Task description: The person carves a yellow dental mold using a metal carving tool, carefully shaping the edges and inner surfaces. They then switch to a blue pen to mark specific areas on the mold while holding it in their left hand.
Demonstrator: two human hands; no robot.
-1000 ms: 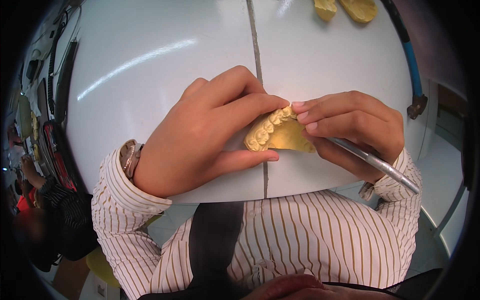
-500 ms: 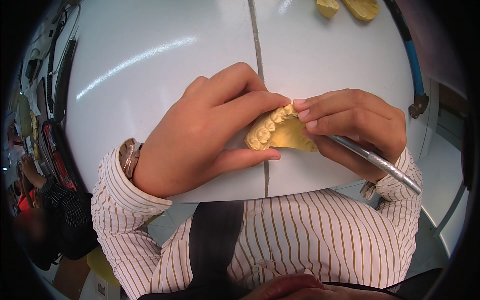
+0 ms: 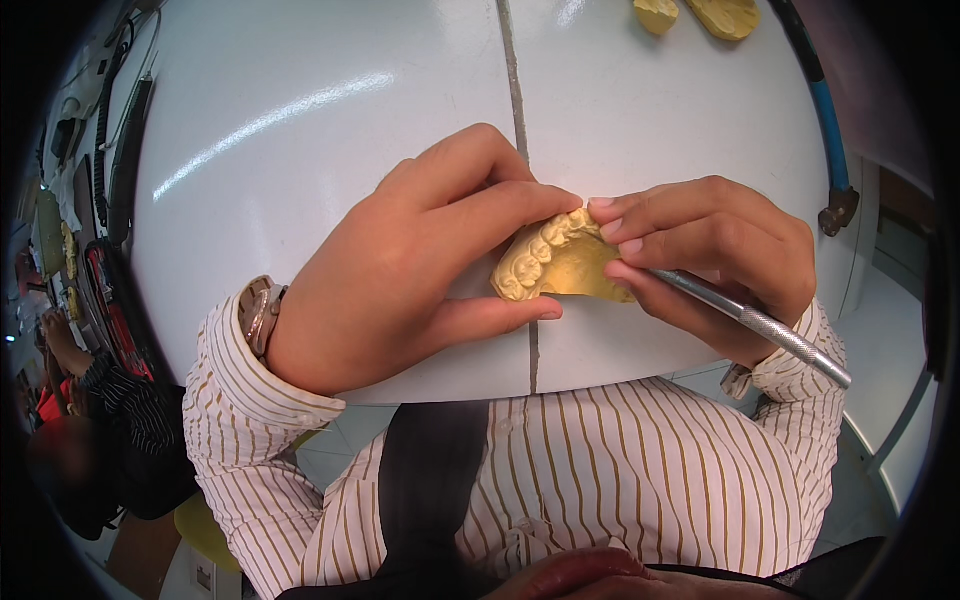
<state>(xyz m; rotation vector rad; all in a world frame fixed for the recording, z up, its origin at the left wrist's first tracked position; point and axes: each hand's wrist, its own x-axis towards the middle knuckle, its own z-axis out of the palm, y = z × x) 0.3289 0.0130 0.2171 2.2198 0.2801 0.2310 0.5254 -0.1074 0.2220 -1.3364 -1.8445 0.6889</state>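
A yellow plaster dental model (image 3: 545, 252), with a curved row of teeth facing up, sits close to the table's front edge. My left hand (image 3: 400, 255) grips it from the left, the thumb at its near end and the fingers at its far side. Between the thumb and fingers of my right hand (image 3: 725, 255) is a slim metal hand tool with a knurled handle (image 3: 770, 328), slanting down to the right. My right fingertips rest by the model's right side. The working tip of the tool is hidden behind them.
Two yellow plaster pieces (image 3: 725, 15) lie at the far right of the white table (image 3: 300, 160). Along the right edge is a blue-handled hammer (image 3: 830, 140). Cables, tools and a dark case (image 3: 115, 300) crowd the left, where another person's arm (image 3: 125, 400) shows.
My right hand and the metal tool have shifted very slightly to the right. My left hand and the dental model stay in place.
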